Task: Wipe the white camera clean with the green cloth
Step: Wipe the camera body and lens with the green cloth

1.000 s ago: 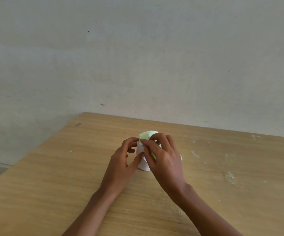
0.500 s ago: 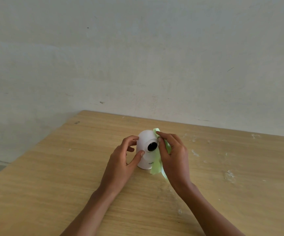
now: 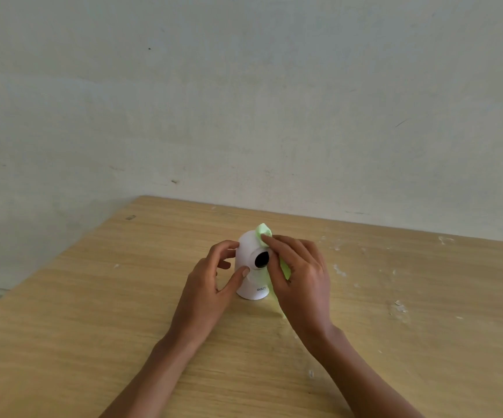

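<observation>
Table point(image 3: 93, 327): wooden, being used to carry a camera point(image 3: 248, 279), set upright near the middle, lens toward the viewer. Left hand point(image 3: 206, 286): being kept on the camera's left side, fingers point(image 3: 245, 271) curled against it. Right hand point(image 3: 300, 280): fingers being pressed closed on a cloth point(image 3: 264, 230) against the camera's right side and top.

1 s ago the green cloth point(image 3: 264, 231) covered the white camera point(image 3: 251, 267) top & front, lens hidden. Now lens shows; right hand point(image 3: 300, 277) has shifted the cloth to the camera's right side & upper back, fingertip higher near the top vs 0.5 s ago.
</observation>
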Tool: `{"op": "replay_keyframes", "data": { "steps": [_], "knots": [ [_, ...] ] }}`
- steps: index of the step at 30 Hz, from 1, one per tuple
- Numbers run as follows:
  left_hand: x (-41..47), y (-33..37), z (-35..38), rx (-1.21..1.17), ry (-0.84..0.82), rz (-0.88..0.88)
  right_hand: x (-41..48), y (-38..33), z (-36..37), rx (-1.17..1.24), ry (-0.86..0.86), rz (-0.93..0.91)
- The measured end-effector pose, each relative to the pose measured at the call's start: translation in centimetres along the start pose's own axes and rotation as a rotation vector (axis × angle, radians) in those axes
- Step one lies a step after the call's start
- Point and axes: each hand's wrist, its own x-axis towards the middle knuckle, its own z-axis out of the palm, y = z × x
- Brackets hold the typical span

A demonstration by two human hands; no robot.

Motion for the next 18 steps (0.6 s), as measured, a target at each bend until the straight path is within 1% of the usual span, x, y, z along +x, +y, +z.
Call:
{"op": "replay_keyframes", "data": {
  "steps": [5, 7, 9, 13, 18],
  "knots": [
    [-0.16, 0.08, -0.12, 0.024, 0.008, 0.02, -0.34, 0.84, 0.17, 0.095, -0.027, 0.19],
    [-0.17, 0.09, -0.12, 0.032, 0.011, 0.022, -0.51, 0.93, 0.14, 0.102, -0.031, 0.216],
    [-0.12, 0.12, -0.07, 0.025, 0.007, 0.013, -0.49, 0.66, 0.02, 0.093, -0.027, 0.187],
    [-0.07, 0.11, -0.08, -0.002, 0.0, -0.017, -0.34, 0.12, -0.16, 0.034, -0.002, 0.067],
    [-0.21, 0.26, -0.14, 0.009, -0.001, -0.002, -0.56, 0.71, -0.03, 0.006, -0.008, 0.071]
  ]
}}
